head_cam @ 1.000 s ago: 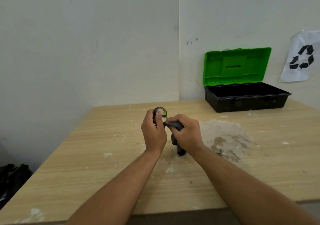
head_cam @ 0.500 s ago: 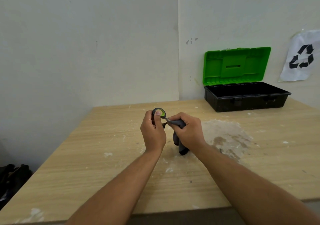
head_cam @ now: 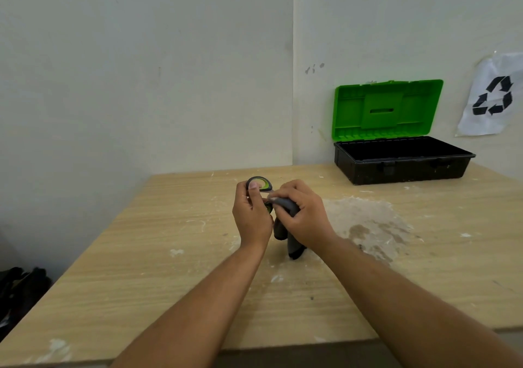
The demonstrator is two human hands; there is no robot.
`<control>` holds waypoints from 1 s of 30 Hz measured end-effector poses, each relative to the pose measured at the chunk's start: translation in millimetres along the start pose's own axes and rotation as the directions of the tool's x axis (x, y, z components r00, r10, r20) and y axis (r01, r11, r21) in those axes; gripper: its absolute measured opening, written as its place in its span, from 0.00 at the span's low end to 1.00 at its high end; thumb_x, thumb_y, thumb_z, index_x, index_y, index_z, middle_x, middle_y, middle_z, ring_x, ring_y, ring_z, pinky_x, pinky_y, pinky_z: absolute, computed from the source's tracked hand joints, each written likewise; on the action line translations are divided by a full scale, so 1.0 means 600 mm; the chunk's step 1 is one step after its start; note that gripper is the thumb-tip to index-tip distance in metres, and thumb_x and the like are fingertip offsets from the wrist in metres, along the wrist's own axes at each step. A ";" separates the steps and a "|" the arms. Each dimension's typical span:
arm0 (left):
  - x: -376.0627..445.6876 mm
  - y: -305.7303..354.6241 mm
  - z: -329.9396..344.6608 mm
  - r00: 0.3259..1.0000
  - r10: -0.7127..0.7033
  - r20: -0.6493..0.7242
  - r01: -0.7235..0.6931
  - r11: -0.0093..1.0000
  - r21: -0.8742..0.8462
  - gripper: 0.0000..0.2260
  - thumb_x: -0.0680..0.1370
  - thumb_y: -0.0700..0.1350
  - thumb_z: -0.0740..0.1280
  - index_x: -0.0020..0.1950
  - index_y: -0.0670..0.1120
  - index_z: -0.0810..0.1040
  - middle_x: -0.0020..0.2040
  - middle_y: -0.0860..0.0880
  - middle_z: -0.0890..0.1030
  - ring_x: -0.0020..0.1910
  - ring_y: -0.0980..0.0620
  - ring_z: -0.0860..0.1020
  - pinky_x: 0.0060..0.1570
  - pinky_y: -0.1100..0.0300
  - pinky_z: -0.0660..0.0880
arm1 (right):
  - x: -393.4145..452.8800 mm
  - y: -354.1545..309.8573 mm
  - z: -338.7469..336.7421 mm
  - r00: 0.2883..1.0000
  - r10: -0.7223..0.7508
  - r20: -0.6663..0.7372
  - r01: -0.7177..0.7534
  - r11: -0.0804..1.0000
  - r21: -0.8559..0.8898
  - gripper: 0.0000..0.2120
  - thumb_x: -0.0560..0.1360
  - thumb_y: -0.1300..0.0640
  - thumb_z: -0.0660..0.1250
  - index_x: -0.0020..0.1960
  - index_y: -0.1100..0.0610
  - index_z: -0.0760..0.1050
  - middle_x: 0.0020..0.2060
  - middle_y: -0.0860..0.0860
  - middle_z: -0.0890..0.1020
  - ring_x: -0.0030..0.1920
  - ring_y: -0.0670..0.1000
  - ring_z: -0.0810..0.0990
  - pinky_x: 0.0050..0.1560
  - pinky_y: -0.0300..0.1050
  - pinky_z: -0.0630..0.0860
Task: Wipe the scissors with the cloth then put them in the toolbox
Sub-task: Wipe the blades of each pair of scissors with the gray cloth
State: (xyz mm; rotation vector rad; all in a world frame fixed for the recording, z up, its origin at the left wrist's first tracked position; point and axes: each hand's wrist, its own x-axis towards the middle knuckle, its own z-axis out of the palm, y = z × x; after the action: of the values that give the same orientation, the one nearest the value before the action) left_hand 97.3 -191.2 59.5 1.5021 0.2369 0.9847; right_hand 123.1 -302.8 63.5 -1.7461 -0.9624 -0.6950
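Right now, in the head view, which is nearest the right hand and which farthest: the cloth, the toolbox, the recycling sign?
1. Cloth: gripped in the right hand itself.
2. Toolbox: open, back right on the table.
3. Recycling sign: on the wall, beyond the toolbox, far right.

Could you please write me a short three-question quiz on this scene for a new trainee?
1. True or false: the toolbox at the back of the table has its green lid raised.
2. What does the right hand hold? A. a hammer B. a grey cloth C. a roll of tape
3. Fill in: the left hand grips the scissors by the ____.

Key
1. True; the lid stands open against the wall.
2. B; the cloth is wrapped round the scissors, and its end hangs down below the hand.
3. Handle; one black and green loop shows above the thumb.
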 end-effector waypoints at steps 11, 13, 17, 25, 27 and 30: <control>-0.003 -0.016 -0.015 0.999 0.052 -0.004 -0.052 0.999 0.015 0.11 0.85 0.47 0.57 0.45 0.55 0.75 0.41 0.54 0.81 0.35 0.61 0.78 0.35 0.70 0.72 | 0.009 -0.002 0.000 0.981 0.032 0.190 -0.012 0.995 -0.104 0.08 0.73 0.66 0.70 0.50 0.60 0.84 0.44 0.52 0.77 0.42 0.49 0.78 0.45 0.41 0.75; -0.001 -0.014 -0.013 0.997 0.073 -0.001 -0.073 0.997 0.026 0.11 0.85 0.48 0.57 0.46 0.55 0.75 0.42 0.54 0.82 0.35 0.60 0.77 0.36 0.69 0.72 | 0.008 -0.007 0.003 0.976 0.035 0.213 -0.019 0.997 -0.076 0.08 0.74 0.65 0.70 0.51 0.59 0.83 0.45 0.51 0.78 0.44 0.46 0.77 0.47 0.39 0.75; 0.006 -0.010 -0.013 0.994 0.108 -0.016 -0.108 0.994 0.033 0.11 0.85 0.48 0.57 0.46 0.56 0.75 0.42 0.54 0.82 0.35 0.58 0.79 0.37 0.66 0.73 | 0.010 -0.006 0.003 0.972 0.071 0.225 -0.053 0.995 -0.084 0.07 0.74 0.66 0.69 0.51 0.60 0.83 0.46 0.52 0.78 0.44 0.48 0.78 0.47 0.41 0.76; 0.009 -0.003 -0.009 0.977 0.212 0.030 -0.213 0.975 0.060 0.10 0.84 0.48 0.59 0.45 0.59 0.74 0.41 0.55 0.81 0.37 0.58 0.78 0.38 0.69 0.71 | 0.012 -0.012 0.004 0.982 0.033 0.186 -0.024 0.998 -0.050 0.07 0.74 0.65 0.69 0.51 0.60 0.82 0.46 0.51 0.77 0.46 0.46 0.77 0.49 0.38 0.74; 0.009 -0.007 -0.008 0.976 0.217 0.031 -0.218 0.974 0.066 0.10 0.84 0.48 0.59 0.45 0.59 0.74 0.40 0.55 0.81 0.37 0.58 0.78 0.38 0.69 0.71 | 0.009 -0.011 0.005 0.978 0.022 0.209 -0.006 0.997 -0.074 0.07 0.74 0.65 0.69 0.52 0.60 0.81 0.46 0.52 0.77 0.45 0.48 0.77 0.48 0.41 0.75; 0.008 -0.013 -0.013 0.982 0.189 0.025 -0.190 0.981 0.046 0.11 0.85 0.47 0.58 0.46 0.58 0.74 0.42 0.54 0.82 0.37 0.53 0.81 0.37 0.65 0.75 | 0.009 0.003 -0.003 0.973 0.060 0.223 -0.027 0.989 -0.148 0.07 0.75 0.65 0.68 0.52 0.61 0.82 0.46 0.52 0.76 0.44 0.51 0.77 0.47 0.47 0.76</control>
State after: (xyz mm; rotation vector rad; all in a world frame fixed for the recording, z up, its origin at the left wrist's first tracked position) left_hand 98.2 -180.8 53.7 1.6003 0.1045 1.1205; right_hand 127.1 -303.1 67.5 -2.0013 -1.0454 -0.5553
